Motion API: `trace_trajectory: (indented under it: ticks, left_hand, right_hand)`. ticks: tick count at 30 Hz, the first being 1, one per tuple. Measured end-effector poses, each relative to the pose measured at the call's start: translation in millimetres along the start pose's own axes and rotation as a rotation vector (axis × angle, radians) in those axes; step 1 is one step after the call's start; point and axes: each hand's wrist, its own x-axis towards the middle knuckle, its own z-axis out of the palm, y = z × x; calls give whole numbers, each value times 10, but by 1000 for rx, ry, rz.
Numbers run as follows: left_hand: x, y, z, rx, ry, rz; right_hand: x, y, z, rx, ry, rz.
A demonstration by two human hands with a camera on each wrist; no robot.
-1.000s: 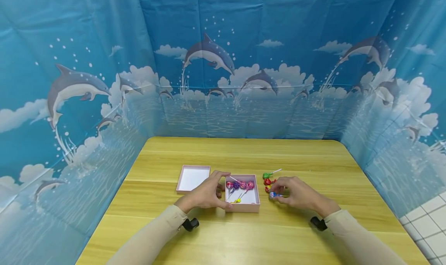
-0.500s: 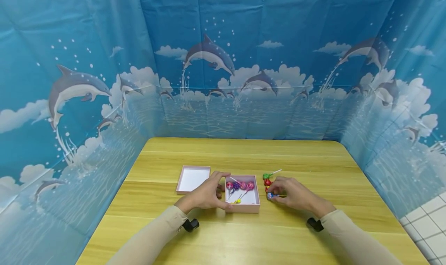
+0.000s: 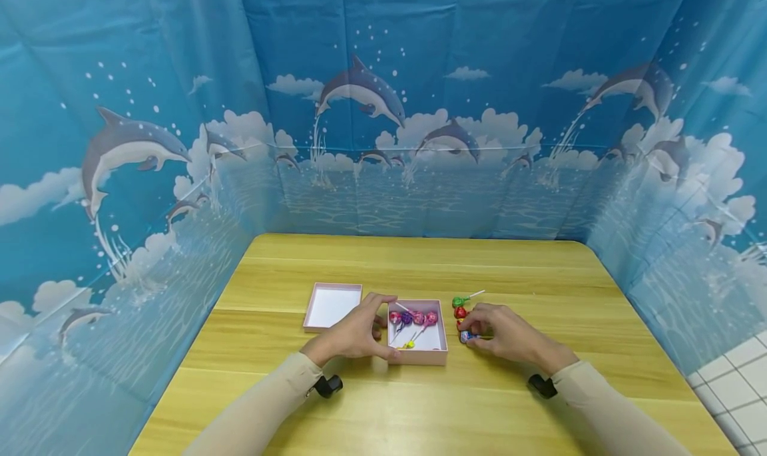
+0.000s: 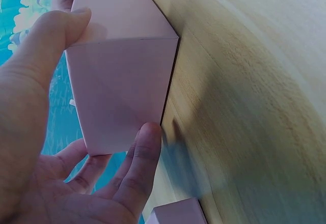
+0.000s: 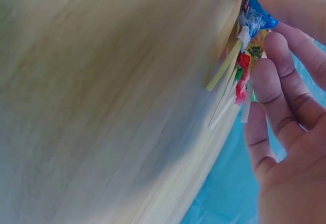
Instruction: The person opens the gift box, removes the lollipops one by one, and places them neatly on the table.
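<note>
So the blue lollipop [image 3: 466, 336] is on the right side of the pink box [image 3: 417, 357], with a narrow strip of wood between them. The right grip [image 3: 509, 333] has it pinched between thumb and fingers, stick poking out past the fingertips. Can't really tell if it's touching the surface. Just beyond it there's a little row going away from the person: a yellow-and-red lollipop [image 3: 461, 323] half hidden by the fingers, then a red lollipop [image 3: 460, 312], then a green lollipop [image 3: 459, 301] with its stick angled right.

Left grip [image 3: 353, 328] is wrapped round the box's left side, thumb on the near wall. Pink and purple lollipops [image 3: 419, 318] lie inside, plus a small yellow one by the near wall. A shallow tray [image 3: 333, 305] sits left of the box, behind that wrist.

Everything's well in from the edges of the counter [image 3: 407, 409]; a dolphin curtain [image 3: 389, 176] hangs right behind the far one.
</note>
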Motion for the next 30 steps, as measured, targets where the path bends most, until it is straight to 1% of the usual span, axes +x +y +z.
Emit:
trace_trajectory:
  ticks: [6,10,13,25,30]
  left_hand:
    - [2,-2,8,-3,3,1]
    - [2,4,5,-5,3,-3]
    - [0,-4,4,-8,3,-1]
    - [1,-19,16,-27,-1,7]
    - [1,-32,22,-33,-4,7]
  right_hand:
    - [-11,-26,-34,16,-15,27]
    - [-8,-40,-63,6,-28,56]
    - [1,-55,-89,-4,-24,58]
    - [144,-240,-217,-35,29,-1]
    - [236,-344,-271,-26,6,-44]
